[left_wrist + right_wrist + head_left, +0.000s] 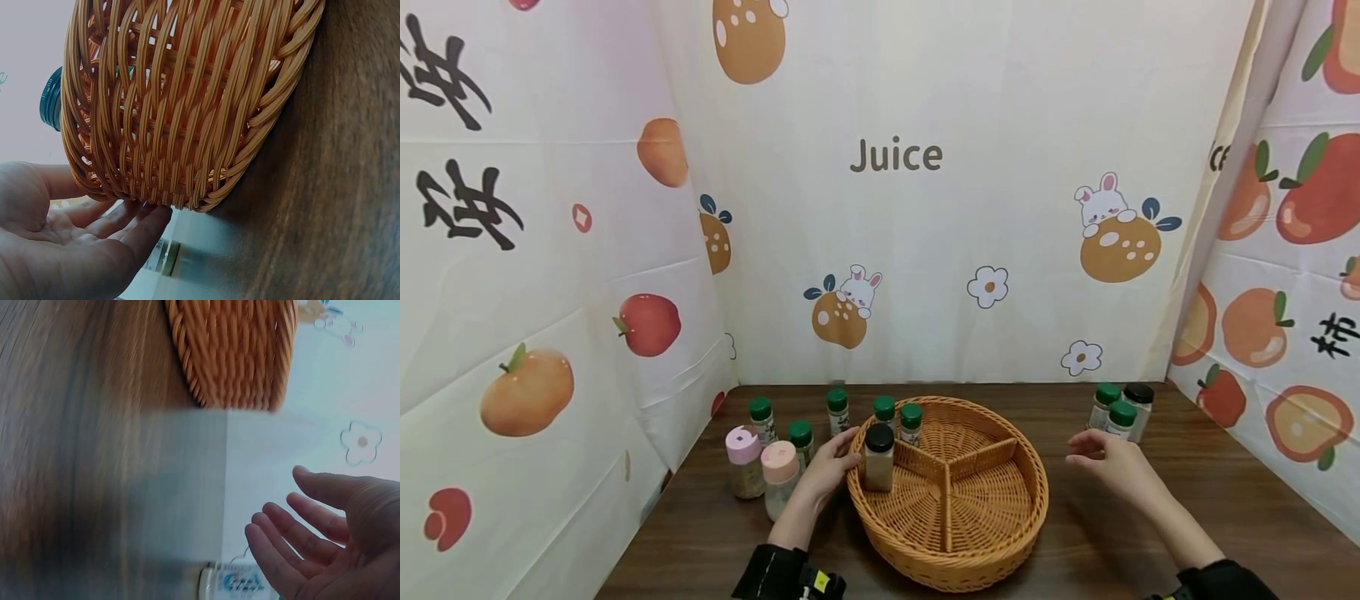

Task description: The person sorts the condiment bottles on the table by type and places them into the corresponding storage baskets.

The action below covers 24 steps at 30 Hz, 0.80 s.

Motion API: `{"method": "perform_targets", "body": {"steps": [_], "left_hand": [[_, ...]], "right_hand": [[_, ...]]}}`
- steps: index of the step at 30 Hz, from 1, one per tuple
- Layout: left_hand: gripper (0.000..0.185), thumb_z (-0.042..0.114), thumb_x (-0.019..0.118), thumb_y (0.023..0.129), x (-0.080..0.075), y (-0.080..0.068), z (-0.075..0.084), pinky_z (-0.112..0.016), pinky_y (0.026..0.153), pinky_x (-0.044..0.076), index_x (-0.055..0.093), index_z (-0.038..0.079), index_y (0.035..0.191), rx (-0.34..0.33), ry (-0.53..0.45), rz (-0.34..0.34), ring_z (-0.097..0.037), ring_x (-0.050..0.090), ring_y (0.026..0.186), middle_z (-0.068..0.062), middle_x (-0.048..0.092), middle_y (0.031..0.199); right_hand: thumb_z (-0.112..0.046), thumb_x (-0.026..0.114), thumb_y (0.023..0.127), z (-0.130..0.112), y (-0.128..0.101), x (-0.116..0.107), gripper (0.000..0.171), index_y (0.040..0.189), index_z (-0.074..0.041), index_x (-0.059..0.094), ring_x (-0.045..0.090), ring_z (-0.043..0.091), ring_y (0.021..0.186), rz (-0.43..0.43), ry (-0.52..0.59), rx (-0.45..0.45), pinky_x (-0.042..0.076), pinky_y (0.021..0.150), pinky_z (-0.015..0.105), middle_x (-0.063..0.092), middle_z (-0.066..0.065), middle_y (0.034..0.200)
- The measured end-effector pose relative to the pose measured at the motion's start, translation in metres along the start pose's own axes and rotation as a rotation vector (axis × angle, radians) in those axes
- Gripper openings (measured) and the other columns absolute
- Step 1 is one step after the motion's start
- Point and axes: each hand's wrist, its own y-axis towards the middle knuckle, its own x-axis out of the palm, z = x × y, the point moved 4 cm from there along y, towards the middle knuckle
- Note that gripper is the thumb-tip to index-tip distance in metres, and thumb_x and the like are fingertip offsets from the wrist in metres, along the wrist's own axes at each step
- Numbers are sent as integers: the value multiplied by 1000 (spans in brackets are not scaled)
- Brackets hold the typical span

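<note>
The right hand (340, 540) fills the lower right corner, palm showing, its fingers (281, 540) straight and slightly spread, holding nothing. Just below the fingertips a jar (234, 584) shows at the bottom edge, a white label with blue print on it, apart from the hand. The woven basket (234, 350) sits at the top, well apart from the hand, resting on the dark wooden table (81, 456). Behind the hand hangs a pale cloth (325, 394) printed with a flower (361, 442). The picture is blurred.
</note>
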Motion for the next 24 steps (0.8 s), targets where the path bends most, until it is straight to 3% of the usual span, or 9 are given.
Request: {"method": "perform_targets", "body": {"steps": [8,14,20,24], "left_hand": [[54,-1,47,102,1,-1,2,-51,107,45,31,-4,153,-3,-12,1,-47,38,141,-32,34,155],[54,-1,46,102,1,-1,1,-52,108,44,31,-4,153,-5,-17,2,-47,38,141,-33,33,155],[54,-1,47,102,0,-1,1,-52,108,44,31,-3,154,-12,-9,10,-47,38,141,-32,33,155],[54,1,47,102,1,0,1,-52,108,44,31,-3,154,-12,0,2,-47,38,141,-32,33,155]], "right_hand": [[-31,68,95,31,-3,-17,38,111,3,67,69,24,86,106,-7,81,53,63,27,72,22,104],[-25,66,96,44,-4,-32,32,110,4,67,68,38,92,257,-50,99,51,66,34,71,26,106],[-25,62,99,50,-3,-43,36,116,6,62,61,49,101,351,-28,143,48,73,51,66,33,113],[-24,62,99,53,2,-49,35,117,6,61,60,49,102,420,-36,159,45,72,48,65,33,114]]}}
